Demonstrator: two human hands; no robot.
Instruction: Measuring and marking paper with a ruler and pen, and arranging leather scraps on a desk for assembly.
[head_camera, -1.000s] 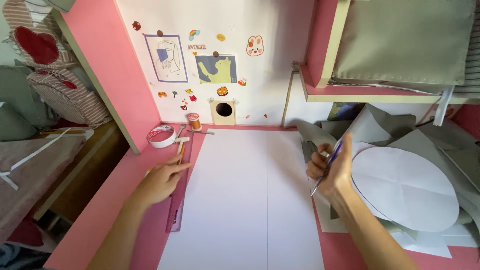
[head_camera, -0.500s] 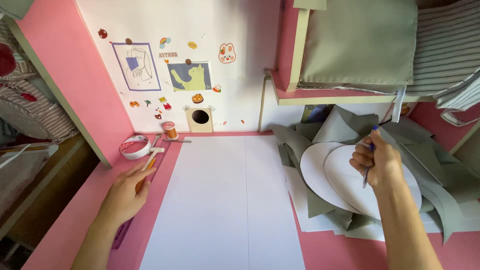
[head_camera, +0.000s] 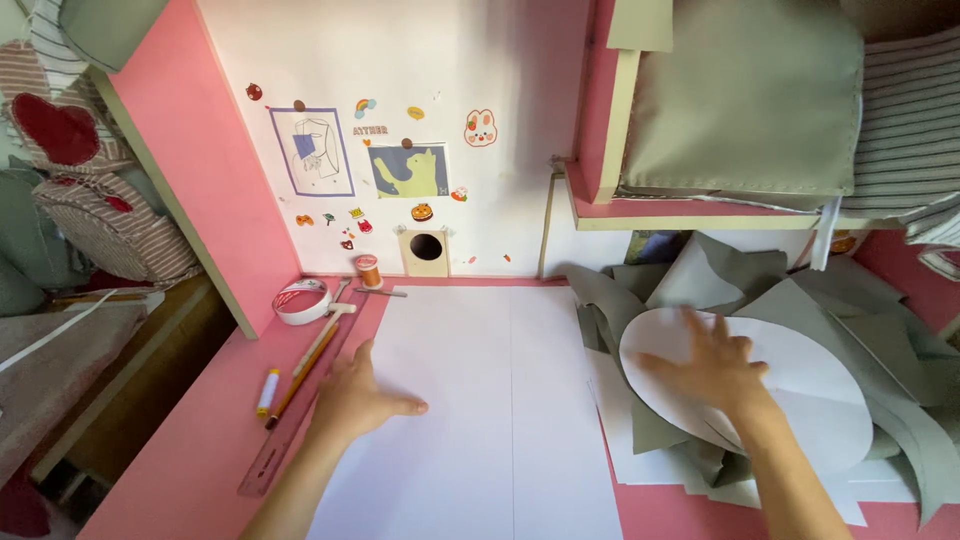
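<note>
Two bare hands are at work on a pink table (head_camera: 200, 440). The left hand (head_camera: 355, 395) lies palm down on the left edge of a large white sheet (head_camera: 480, 400) spread flat at the table's centre; its fingers are loose and extended, thumb splayed right, gripping nothing. The right hand (head_camera: 715, 365) rests flat on a round white paper pattern (head_camera: 800, 400), fingers spread and released, holding nothing, with the forearm entering from the lower right.

The pattern sits on a heap of grey-green fabric pieces (head_camera: 700, 280) to the right of the sheet, over further white paper. In my judgement the pattern is light, thin and easily creased; fold lines already show across it. It would slide readily on the cloth beneath, so a flat palm or a pinch at its near rim looks the soundest hold. The fabric appears soft and limp.

Left of the sheet lie a long ruler (head_camera: 290, 430), a pencil (head_camera: 305, 370), a yellow marker (head_camera: 267, 392), a roll of tape (head_camera: 301, 301) and an orange thread spool (head_camera: 369, 270).
</note>
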